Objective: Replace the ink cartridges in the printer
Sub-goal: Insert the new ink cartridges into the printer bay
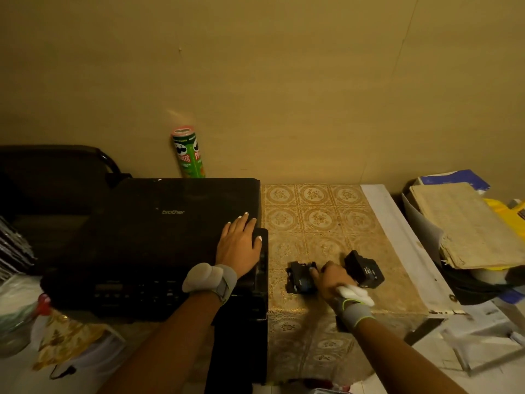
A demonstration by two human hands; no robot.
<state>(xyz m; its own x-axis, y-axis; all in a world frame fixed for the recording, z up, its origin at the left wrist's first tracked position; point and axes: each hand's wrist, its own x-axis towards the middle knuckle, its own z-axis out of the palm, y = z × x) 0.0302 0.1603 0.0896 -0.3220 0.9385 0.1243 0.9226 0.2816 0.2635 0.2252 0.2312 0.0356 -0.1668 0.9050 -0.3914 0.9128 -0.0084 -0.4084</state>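
A black Brother printer (147, 240) sits on the left of the table. My left hand (238, 243) lies flat on its right top edge, fingers spread, holding nothing. To the right, on the patterned tablecloth (321, 217), lie two black ink cartridges: one with a blue label (298, 275) and one further right (365, 268). My right hand (331, 280) rests between them, fingers closed on the left cartridge. A white tissue (355, 292) sticks out under that hand's palm.
A green Pringles can (189, 152) stands against the wall behind the printer. A stack of old papers and books (466, 223) lies at the right. Bags and cloth (56, 334) crowd the front left. A white strip (403, 240) edges the table's right side.
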